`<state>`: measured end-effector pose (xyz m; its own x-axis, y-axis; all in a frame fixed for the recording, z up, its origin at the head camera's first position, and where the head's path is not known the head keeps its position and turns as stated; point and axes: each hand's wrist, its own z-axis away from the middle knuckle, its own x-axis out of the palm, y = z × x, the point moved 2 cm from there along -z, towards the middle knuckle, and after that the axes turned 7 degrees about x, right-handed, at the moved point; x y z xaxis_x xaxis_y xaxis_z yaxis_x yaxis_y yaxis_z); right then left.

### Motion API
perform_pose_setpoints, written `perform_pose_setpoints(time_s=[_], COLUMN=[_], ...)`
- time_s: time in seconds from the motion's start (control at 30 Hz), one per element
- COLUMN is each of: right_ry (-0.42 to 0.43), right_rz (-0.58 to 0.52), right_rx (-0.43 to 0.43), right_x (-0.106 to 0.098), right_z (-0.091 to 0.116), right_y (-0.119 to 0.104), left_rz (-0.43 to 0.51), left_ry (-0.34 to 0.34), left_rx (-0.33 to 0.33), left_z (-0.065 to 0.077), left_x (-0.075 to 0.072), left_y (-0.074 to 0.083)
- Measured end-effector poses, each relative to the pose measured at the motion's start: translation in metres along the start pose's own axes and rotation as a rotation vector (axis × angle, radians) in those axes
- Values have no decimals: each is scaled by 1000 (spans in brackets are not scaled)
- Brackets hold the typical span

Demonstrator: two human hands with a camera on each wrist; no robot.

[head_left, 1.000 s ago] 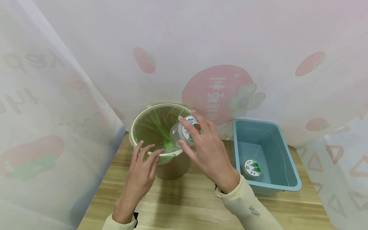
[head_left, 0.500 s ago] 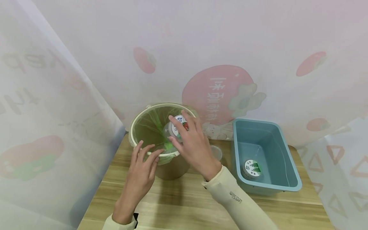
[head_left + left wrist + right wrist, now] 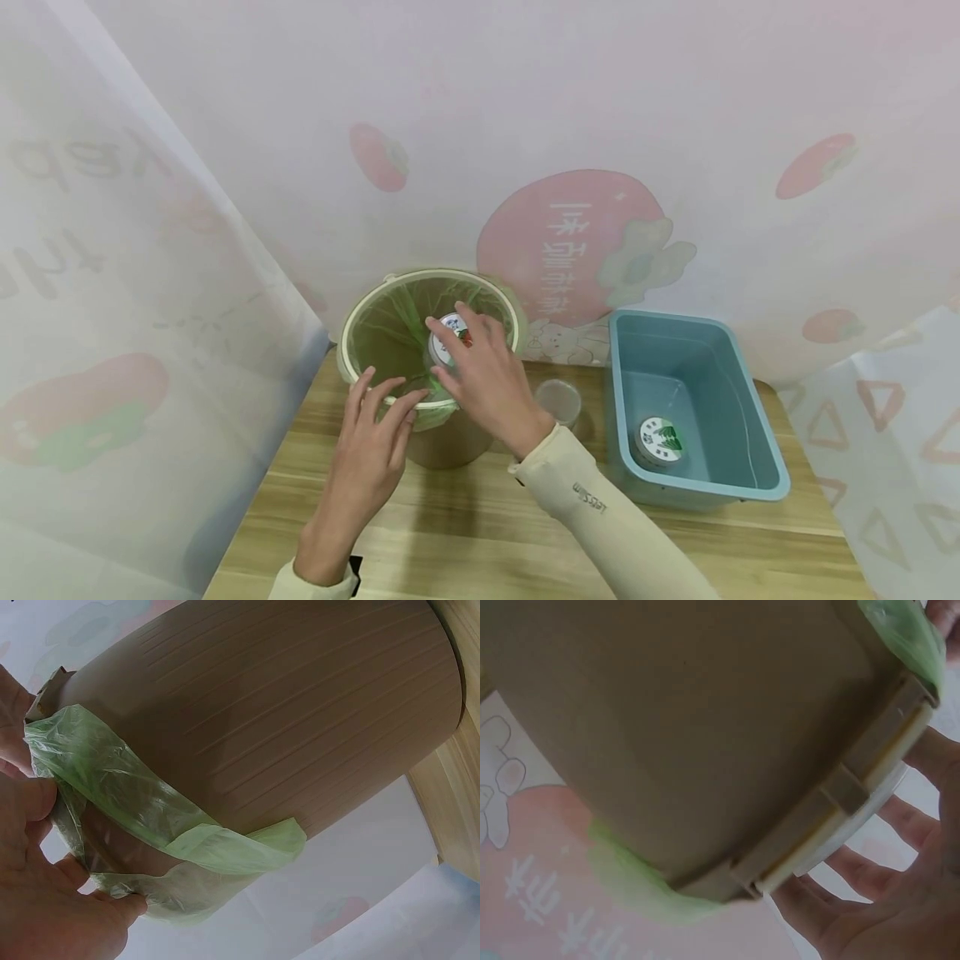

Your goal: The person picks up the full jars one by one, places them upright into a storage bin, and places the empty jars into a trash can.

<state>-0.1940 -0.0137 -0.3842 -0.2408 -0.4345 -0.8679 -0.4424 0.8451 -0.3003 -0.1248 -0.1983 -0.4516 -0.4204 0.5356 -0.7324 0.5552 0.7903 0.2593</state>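
Note:
A brown trash bin (image 3: 450, 437) with a cream rim stands on the table, lined with a green plastic bag (image 3: 411, 310). My left hand (image 3: 367, 454) is at the front rim; in the left wrist view, its thumb and fingers pinch the green bag's edge. Over the bin's mouth, my right hand (image 3: 491, 371) holds a round clear jar (image 3: 444, 354) by its sides. The jar's top is white with a red picture, partly covered by my fingers. Its lower part is hidden inside the bin. In the right wrist view, the jar mostly disappears behind the rim.
Right of the bin, a clear round container (image 3: 558, 402) sits on the wooden table (image 3: 487, 550). A blue-grey tub (image 3: 701, 487) at the right holds one round jar (image 3: 660, 442) with a green-and-white top. A white printed cloth (image 3: 300, 167) hangs behind and at both sides.
My right hand has moved left and lowered the jar into the bin's mouth. The clear round container beside the bin has come into view. My left hand stays at the rim.

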Motion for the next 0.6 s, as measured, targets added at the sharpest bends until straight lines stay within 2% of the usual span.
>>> perform_pose_setpoints(time_s=[0.3, 0.6], right_ry=[-71, -126], right_rz=[66, 48], right_rx=[1, 19], right_x=[15, 18], right_z=[-3, -5], right_y=[-1, -1], left_rz=[-2, -3], left_ry=[-2, -5], left_rx=[0, 7], left_z=[0, -1], left_x=[2, 3], left_y=[-1, -2])
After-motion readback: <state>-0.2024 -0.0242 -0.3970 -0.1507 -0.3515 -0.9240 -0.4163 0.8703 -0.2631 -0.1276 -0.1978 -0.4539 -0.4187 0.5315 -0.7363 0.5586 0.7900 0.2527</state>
